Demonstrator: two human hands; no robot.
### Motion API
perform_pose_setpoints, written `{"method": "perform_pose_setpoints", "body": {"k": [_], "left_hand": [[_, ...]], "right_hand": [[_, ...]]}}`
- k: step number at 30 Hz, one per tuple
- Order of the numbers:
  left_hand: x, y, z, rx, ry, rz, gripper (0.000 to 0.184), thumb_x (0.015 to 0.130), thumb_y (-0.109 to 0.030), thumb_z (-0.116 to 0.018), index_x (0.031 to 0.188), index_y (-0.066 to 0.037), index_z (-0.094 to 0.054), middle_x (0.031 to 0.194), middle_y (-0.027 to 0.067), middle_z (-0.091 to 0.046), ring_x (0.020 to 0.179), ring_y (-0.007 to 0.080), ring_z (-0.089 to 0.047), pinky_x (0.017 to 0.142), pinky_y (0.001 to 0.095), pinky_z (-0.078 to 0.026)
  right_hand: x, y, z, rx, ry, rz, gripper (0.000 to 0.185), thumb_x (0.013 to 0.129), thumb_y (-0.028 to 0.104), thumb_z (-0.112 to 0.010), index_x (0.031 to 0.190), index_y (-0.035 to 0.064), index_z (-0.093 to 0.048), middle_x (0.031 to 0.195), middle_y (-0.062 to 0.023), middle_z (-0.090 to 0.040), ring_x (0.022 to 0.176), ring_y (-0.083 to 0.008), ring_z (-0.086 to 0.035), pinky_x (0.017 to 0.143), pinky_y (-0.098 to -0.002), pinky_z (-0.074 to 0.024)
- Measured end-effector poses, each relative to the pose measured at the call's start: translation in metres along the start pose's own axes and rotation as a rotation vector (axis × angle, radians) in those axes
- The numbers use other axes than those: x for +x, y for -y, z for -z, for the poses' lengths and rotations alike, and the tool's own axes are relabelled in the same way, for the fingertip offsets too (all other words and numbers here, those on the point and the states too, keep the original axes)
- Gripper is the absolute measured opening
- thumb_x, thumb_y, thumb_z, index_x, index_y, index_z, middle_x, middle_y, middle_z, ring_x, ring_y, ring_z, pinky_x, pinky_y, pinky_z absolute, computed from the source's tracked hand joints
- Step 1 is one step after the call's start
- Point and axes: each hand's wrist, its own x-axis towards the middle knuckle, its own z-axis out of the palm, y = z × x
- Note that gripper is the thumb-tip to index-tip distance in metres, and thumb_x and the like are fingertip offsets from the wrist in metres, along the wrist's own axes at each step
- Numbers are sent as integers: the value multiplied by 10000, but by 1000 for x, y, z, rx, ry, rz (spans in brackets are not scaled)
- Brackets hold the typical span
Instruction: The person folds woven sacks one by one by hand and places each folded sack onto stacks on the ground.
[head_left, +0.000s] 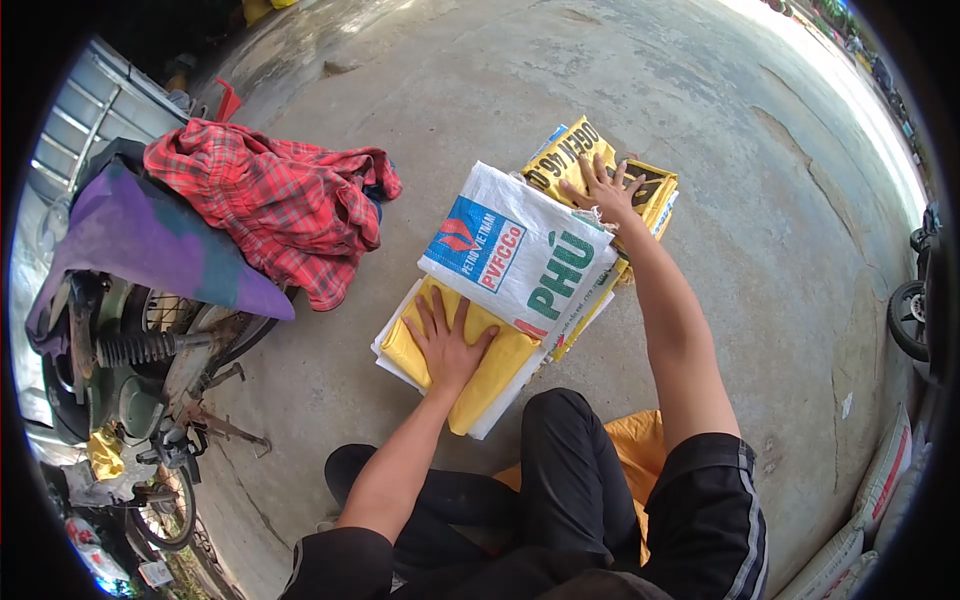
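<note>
A pile of folded woven sacks lies on the concrete floor in front of me. Across its middle is a white sack with a blue printed panel and green lettering. My left hand is open, fingers spread, its palm flat on a folded yellow sack at the near left of the pile. Farther off, my right hand rests open with spread fingers on a yellow sack with black lettering. Edges of more white and yellow sacks show underneath.
To the left stands a motorbike under a purple cloth, with a red plaid shirt on it. Orange sacking lies beneath my legs. Filled white sacks line the right edge, near a wheel.
</note>
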Motion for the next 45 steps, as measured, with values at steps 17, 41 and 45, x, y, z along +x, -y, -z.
{"method": "perform_pose_setpoints", "body": {"k": [17,41,45], "left_hand": [[0,14,-16,50,-167,-59,741,887,-707,-463,1476,-258,-436,1577,209,-262,1464,456,-157,1143,664,1],[80,-18,71,530,588,-138,416,932,-320,-554,1241,-57,-646,1256,190,-643,1167,385,-615,953,614,-447],[23,-92,105,491,380,-585,235,874,-211,-599,993,-54,-728,1037,188,-710,944,339,-702,710,480,-551]], "right_hand": [[-603,-147,-35,305,-46,-772,858,875,589,-622,1490,55,-351,1539,-177,-365,1458,-356,-267,1173,-569,-140],[-770,-136,-57,742,218,-536,1344,602,612,-853,1558,37,-103,1582,-269,-181,1478,-367,-195,1209,-418,-189],[-767,-121,-50,569,249,-542,1280,608,436,-876,1570,111,-96,1542,-341,-191,1442,-407,-270,1189,-412,-260]]}}
